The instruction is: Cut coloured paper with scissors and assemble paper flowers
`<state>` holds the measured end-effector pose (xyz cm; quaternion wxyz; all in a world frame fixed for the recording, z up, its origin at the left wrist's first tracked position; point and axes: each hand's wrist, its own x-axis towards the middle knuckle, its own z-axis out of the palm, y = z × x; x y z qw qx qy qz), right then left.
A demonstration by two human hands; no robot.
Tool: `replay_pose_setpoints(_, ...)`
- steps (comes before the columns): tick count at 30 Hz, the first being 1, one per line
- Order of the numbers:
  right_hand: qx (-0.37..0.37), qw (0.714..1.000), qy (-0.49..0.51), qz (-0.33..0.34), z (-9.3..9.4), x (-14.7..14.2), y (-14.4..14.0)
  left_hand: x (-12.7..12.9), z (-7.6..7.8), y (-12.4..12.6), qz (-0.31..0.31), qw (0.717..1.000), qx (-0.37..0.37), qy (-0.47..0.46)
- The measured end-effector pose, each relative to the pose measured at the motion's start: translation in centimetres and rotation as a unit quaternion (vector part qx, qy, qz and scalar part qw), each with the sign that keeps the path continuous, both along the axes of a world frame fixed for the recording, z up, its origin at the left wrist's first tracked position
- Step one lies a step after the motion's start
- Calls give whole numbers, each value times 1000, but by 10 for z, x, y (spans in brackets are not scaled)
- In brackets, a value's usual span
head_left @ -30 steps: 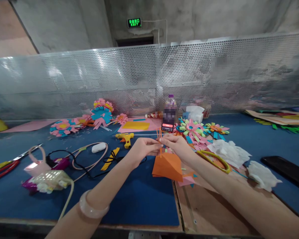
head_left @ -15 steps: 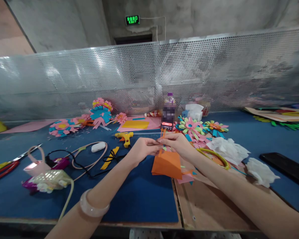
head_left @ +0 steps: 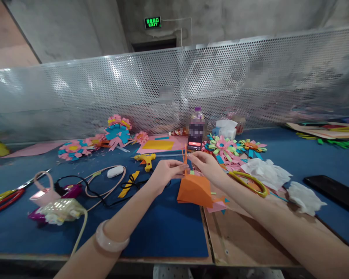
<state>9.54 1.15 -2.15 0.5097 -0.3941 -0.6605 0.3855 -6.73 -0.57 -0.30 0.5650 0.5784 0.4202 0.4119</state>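
Observation:
Thin orange paper strips (head_left: 185, 157) stand upright between my hands in the middle of the table. My left hand (head_left: 170, 173) pinches their lower part between thumb and fingers. Just to their right is my right hand (head_left: 206, 166), its index fingertip beside the strips and its thumb lower and apart. Below both hands lies a small stack of orange paper (head_left: 193, 190), the top sheet bulging upward. Whether the strips join that sheet is hidden by my left fingers.
A yellow glue gun (head_left: 147, 159), cables and scissors (head_left: 20, 190) lie left. Behind stand a phone (head_left: 194, 143) and a purple-capped bottle (head_left: 197, 114). Paper flowers (head_left: 222, 146), yellow-handled scissors (head_left: 250, 182), crumpled tissues (head_left: 266, 174) and a black phone (head_left: 333, 190) are right.
My right hand's fingertips have parted from my left hand's and spread a little. The orange strips have shifted slightly left, and the top orange sheet now bulges.

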Motion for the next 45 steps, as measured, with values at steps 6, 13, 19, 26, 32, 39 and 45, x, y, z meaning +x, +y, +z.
replay_pose_setpoints(6, 13, 994, -101, 42, 1, -2, -7, -3, 6, 3, 80, 997, 12, -17)
replay_pose_setpoints(13, -7, 995, -83, 47, -5, -10, -13, -1, 9, 1, 75, 997, 3, -10)
replay_pose_setpoints(19, -3, 994, -92, 56, -9, -9, -10, -2, 6, 2, 67, 998, 13, -1)
replay_pose_setpoints(26, -13, 994, -94, 57, -8, -10, -12, -3, 6, 2, 58, 998, 22, -3)
replay_pose_setpoints(32, -13, 992, -113, 54, -8, -9, -11, -5, 4, 3, 38, 999, 2, -33)
replay_pose_setpoints(39, -9, 992, -106, 72, -9, -10, -12, -6, 5, 4, 35, 998, -28, -53)
replay_pose_setpoints(45, -15, 986, -139, 91, -14, -11, -13, -8, 4, 7, 35, 998, -18, -47)
